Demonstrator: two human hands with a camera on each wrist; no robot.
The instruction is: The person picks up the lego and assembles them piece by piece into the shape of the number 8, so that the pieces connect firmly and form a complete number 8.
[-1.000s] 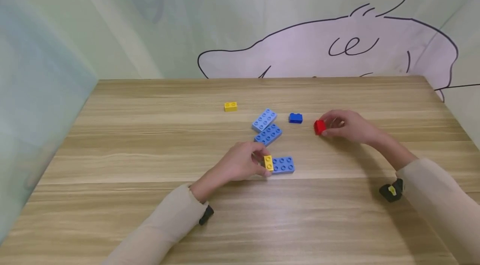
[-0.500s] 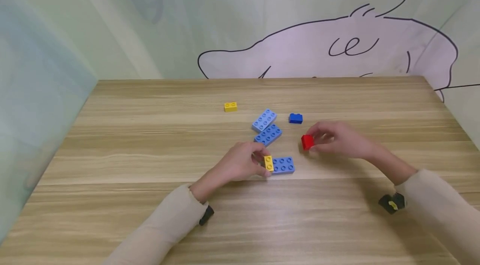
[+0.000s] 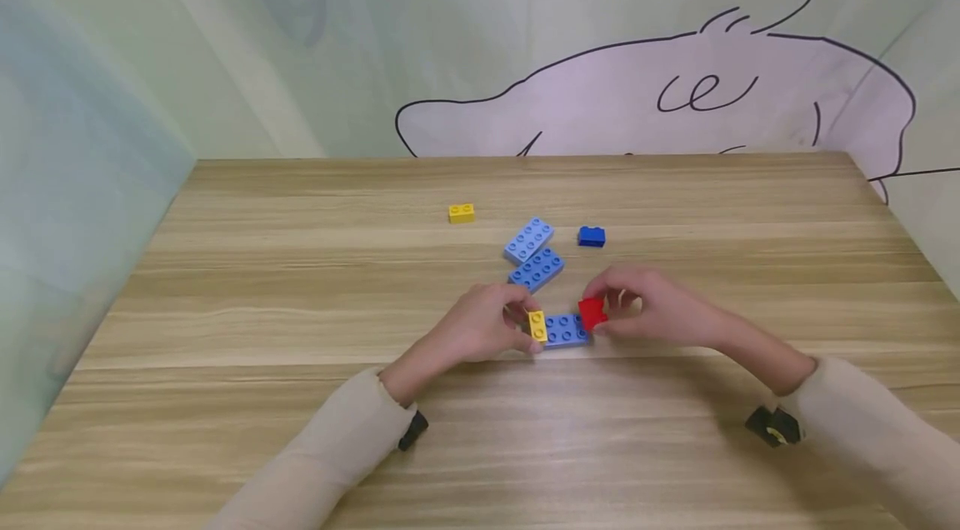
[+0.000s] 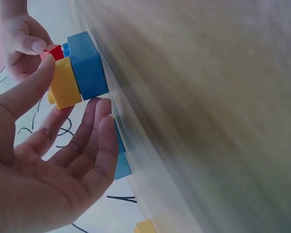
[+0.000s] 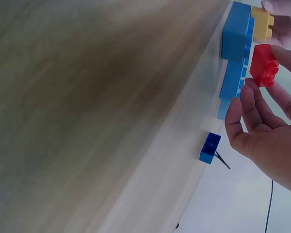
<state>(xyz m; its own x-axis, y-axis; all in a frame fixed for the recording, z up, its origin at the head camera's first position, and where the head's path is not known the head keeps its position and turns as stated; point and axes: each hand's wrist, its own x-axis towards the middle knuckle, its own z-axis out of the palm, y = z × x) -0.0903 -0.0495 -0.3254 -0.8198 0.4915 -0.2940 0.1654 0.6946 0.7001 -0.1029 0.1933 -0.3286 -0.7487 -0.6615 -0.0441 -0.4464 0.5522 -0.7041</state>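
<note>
1. Just changed: red brick (image 3: 592,315) brought in from the right side of the table (image 3: 315,280), past the dark blue brick (image 3: 592,237), and now held over the right end of the long blue brick (image 3: 564,332)
2. Pinching the red brick with the right hand (image 3: 651,309), thumb on one side and a finger on the other; a bit tipped, with bumps showing in the right wrist view
3. Pinching the small yellow brick (image 3: 537,327) with the left hand (image 3: 487,323), in the same spot as a second ago; other fingers softly bent near the long blue brick
4. Small yellow brick sitting on the left end of the long blue brick, bumps up; long blue brick flat on the table, probably kept from sliding by the left hand
5. Meaning for the work: red brick now right by the bumps at the other end, but not looking pushed down yet; hard to tell whether touching or only just above
6. Not moved at all: middle blue brick (image 3: 537,270) and pale blue brick (image 3: 528,239), both slanted, just behind the left fingers; dark blue brick alone near the back, hollow side showing in the right wrist view; far yellow brick (image 3: 461,213) back and to the left, well apart from both hands
</note>
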